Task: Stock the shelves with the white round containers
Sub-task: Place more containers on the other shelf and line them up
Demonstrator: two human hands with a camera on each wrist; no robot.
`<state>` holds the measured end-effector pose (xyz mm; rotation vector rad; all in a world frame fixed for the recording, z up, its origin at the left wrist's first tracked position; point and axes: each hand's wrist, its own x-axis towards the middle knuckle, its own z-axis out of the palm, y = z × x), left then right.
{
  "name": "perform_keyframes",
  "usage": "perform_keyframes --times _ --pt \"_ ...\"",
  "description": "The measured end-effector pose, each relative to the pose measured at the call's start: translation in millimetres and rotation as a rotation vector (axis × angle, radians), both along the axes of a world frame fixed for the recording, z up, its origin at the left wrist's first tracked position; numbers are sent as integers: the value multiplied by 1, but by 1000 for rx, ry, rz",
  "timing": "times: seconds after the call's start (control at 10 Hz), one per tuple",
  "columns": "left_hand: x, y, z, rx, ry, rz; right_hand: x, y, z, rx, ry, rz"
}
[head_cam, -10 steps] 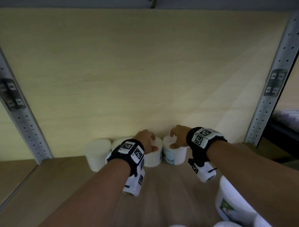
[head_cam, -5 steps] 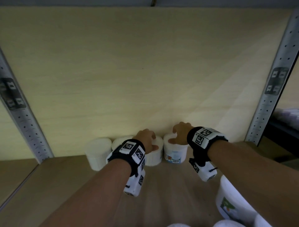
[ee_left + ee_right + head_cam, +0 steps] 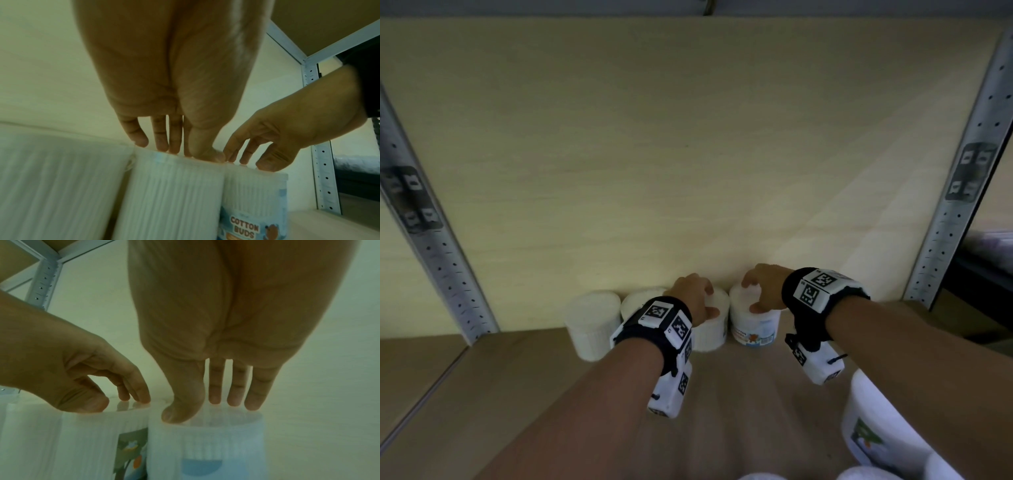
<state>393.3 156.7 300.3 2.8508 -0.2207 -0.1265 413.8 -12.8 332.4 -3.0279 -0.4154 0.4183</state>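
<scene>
Left hand fingers loosely spread, tips resting on lid of third container in the row, not gripping. Right hand likewise relaxed, fingertips touching top of labelled container just beside it. Both containers stand upright at shelf back, touching.

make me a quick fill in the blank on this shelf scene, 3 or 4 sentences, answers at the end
1. A row of ____ white round containers stands against the back panel of the shelf.
2. The right hand rests its fingertips on top of the container whose label reads "COTTON ____".
3. The left hand touches the container directly to the ____ of that one.
4. Both hands touch the containers at their ____.

Answers: four; BUDS; left; tops
</scene>
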Motion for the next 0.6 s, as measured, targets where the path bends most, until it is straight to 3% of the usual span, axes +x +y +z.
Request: perform_keyframes --times 0.2,0.4,0.6 --pt "-1 0 -1 -24 -19 5 5 1 3 0 25 54" --pt "-1 0 -2 -24 -11 3 5 8 3 -49 -120 -41" --pt "1 1 -4 -31 -16 2 5 11 -8 -110 -129 -68"
